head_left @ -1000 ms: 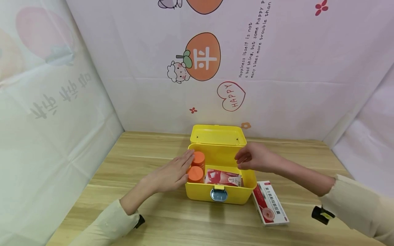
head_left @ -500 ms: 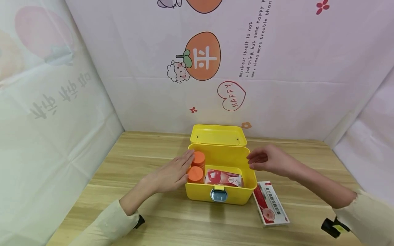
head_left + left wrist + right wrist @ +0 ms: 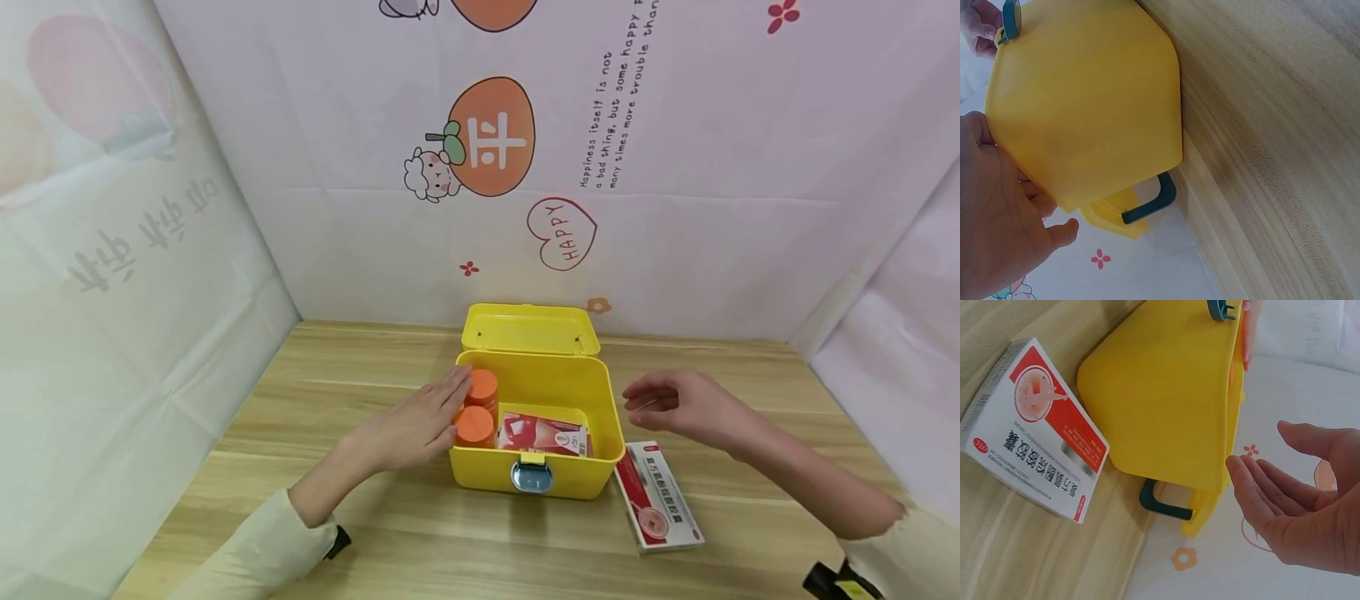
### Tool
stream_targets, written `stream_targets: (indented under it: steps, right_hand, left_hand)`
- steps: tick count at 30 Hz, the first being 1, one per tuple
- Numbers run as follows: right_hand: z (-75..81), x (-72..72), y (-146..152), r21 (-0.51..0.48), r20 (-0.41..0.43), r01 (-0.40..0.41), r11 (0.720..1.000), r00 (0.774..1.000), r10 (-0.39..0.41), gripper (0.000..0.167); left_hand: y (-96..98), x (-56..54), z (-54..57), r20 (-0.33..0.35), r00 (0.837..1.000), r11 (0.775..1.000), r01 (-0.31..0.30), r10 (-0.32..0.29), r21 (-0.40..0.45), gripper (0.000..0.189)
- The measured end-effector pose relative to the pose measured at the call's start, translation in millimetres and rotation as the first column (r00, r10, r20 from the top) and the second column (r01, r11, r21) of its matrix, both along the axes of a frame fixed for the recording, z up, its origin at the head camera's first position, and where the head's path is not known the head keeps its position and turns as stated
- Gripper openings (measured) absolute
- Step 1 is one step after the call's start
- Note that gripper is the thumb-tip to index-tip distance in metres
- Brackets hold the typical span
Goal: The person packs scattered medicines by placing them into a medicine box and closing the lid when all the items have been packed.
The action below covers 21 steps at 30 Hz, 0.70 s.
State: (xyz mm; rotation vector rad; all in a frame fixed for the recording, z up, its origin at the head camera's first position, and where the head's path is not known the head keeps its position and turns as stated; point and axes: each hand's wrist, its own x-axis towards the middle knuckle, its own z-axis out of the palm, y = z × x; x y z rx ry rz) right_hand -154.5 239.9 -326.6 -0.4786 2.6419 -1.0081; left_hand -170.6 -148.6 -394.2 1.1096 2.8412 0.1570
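A yellow storage box (image 3: 480, 472) stands on the table with its lid (image 3: 531, 328) tipped back. Inside it, two orange-capped bottles (image 3: 476, 426) are at the left and a red-and-white medicine box (image 3: 543, 434) lies at the front. My left hand (image 3: 415, 422) rests at the box's left rim, fingers extended beside the orange caps. To the right of the box my right hand (image 3: 693, 407) hovers, holding nothing, fingers loosely bent. Below it a white-and-red capsule box (image 3: 660, 497) lies flat on the table, close to the yellow box's right side. In the right wrist view, the hand (image 3: 1310, 500) has thumb and fingers apart.
The wooden table (image 3: 360, 358) meets a printed cloth backdrop (image 3: 360, 250) at the back. A metal latch (image 3: 532, 477) hangs on the box's front. A dark green handle (image 3: 1152, 203) sticks out at the back of the box in the left wrist view.
My right hand has moved from above the box's right part rightward and slightly down, out past its rim. The left hand and the boxes have stayed in place.
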Motion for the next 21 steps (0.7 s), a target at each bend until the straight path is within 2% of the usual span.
stream_targets:
  steps: [13,21]
  right_hand:
    - [-20.2,6.8,17,-0.038,0.079,0.056,0.998,0.996,-0.053,0.045]
    - [-33.5,7.7,27,-0.002,0.111,0.073,0.997,0.991,-0.073,0.049]
  left_hand:
    - [-0.8,-1.0,-1.8,-0.008,1.0,1.0,0.001,-0.001,0.0,0.068]
    - [-0.9,-1.3,-2.2,-0.012,1.0,1.0,0.0,0.0,-0.004,0.067]
